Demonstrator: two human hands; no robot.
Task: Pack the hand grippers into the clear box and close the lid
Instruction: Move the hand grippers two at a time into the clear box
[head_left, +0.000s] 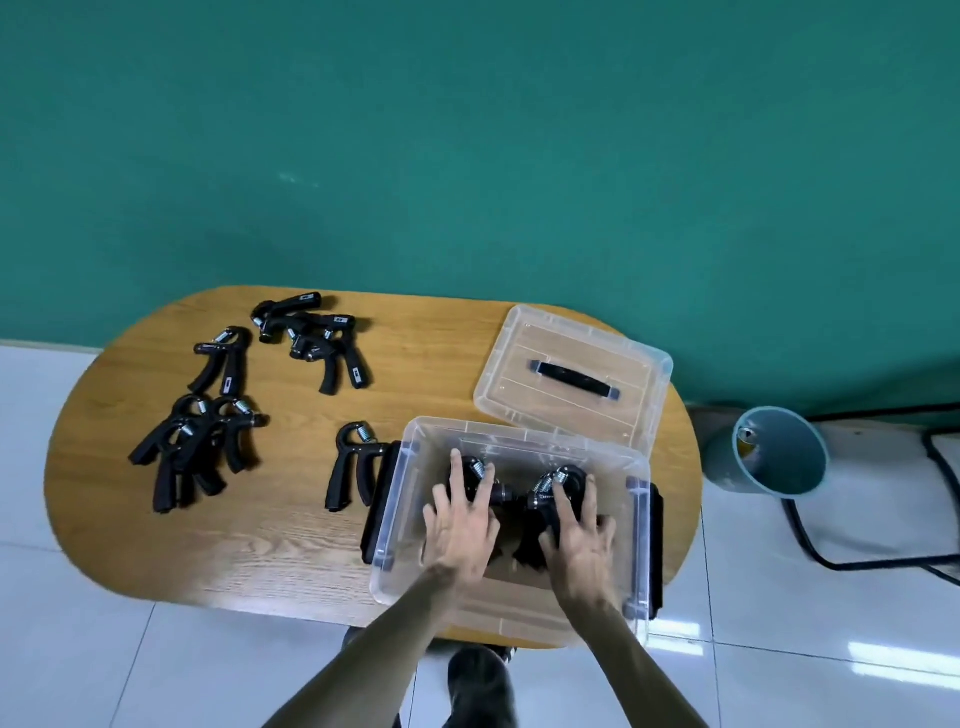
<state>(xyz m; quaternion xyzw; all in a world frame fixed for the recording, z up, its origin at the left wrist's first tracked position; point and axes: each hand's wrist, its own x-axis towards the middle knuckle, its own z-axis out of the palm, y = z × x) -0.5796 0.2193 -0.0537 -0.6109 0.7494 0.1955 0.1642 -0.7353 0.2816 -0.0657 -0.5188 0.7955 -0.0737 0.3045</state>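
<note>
The clear box (400, 582) stands open at the table's near right, with black side latches. Both my hands are inside it. My left hand (460, 525) lies flat with fingers spread on a black hand gripper (480, 480). My right hand (582, 540) rests the same way on another black hand gripper (569, 480). The clear lid (519, 379) with its black handle lies flat behind the box. One hand gripper (350, 467) lies just left of the box. Several more sit in a pile (197, 447) at the left and a cluster (317, 338) at the back.
The oval wooden table (260, 545) stands against a green wall. A blue-grey bin (779, 452) sits on the tiled floor to the right, beside a black cable (810, 540). My shoe (480, 686) shows under the table's near edge.
</note>
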